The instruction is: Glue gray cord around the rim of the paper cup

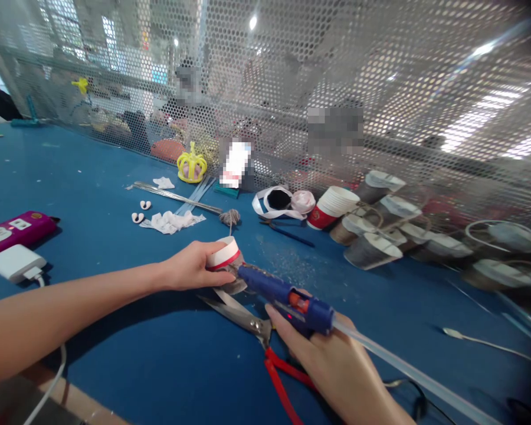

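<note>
My left hand (pixel 199 265) is closed around a small paper cup (pixel 227 255), tilted on its side, with a white and red band and grey twine wrapped over its lower part. In my right hand (pixel 323 354) is a blue glue gun (pixel 287 295), a long clear glue stick (pixel 407 360) coming out of its back. The gun's nozzle is at the twine-covered part of the cup; whether it touches I cannot tell. Open scissors (pixel 265 336) with red handles lie beneath the gun. Behind the cup sits a ball of grey twine (pixel 230 217), its strand running towards the cup.
Several twine-wrapped cups (pixel 373 251) and a stack of paper cups (pixel 334 206) stand at the right by the perforated metal screen (pixel 265 71). A yellow crown-shaped piece (pixel 192 165), glue sticks (pixel 197 195), crumpled tissue (pixel 172 221) and pliers (pixel 287 231) lie behind. A purple power strip (pixel 26 230) is left.
</note>
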Action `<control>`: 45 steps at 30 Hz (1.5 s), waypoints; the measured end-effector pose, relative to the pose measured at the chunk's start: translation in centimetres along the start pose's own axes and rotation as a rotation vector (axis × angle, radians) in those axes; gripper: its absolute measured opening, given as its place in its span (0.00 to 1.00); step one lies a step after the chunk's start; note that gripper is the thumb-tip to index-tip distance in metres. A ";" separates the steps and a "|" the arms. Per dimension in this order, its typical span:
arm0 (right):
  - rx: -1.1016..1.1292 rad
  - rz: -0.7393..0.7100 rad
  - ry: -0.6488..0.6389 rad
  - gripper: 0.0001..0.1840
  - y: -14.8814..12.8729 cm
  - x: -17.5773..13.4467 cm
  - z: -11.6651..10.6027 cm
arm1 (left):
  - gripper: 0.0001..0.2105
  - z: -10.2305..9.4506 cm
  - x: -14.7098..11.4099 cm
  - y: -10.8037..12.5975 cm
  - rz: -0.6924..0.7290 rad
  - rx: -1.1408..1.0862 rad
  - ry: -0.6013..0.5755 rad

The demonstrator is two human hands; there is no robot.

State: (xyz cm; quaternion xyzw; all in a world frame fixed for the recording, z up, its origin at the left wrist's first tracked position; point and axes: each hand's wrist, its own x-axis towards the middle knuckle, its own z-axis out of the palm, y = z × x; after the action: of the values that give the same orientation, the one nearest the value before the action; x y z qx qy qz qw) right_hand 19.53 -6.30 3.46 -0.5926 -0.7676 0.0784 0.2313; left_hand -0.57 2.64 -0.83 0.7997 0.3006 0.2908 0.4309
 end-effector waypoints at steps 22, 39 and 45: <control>-0.060 0.002 0.024 0.10 0.5 -0.8 0.5 | 0.15 0.2 -0.2 0.2 -0.004 0.023 0.006; -0.117 -0.160 0.003 0.13 2.4 -0.9 0.6 | 0.16 -0.1 -0.3 0.0 -0.027 -0.023 -0.037; -0.084 -0.149 0.013 0.10 0.9 -0.9 0.5 | 0.15 -0.2 -0.3 -0.1 0.021 -0.018 -0.029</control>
State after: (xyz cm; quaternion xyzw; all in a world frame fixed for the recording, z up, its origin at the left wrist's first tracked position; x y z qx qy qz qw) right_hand 20.28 -6.78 2.43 -0.5435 -0.8107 0.0250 0.2163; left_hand -0.94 2.52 -0.93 0.8031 0.2832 0.2863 0.4392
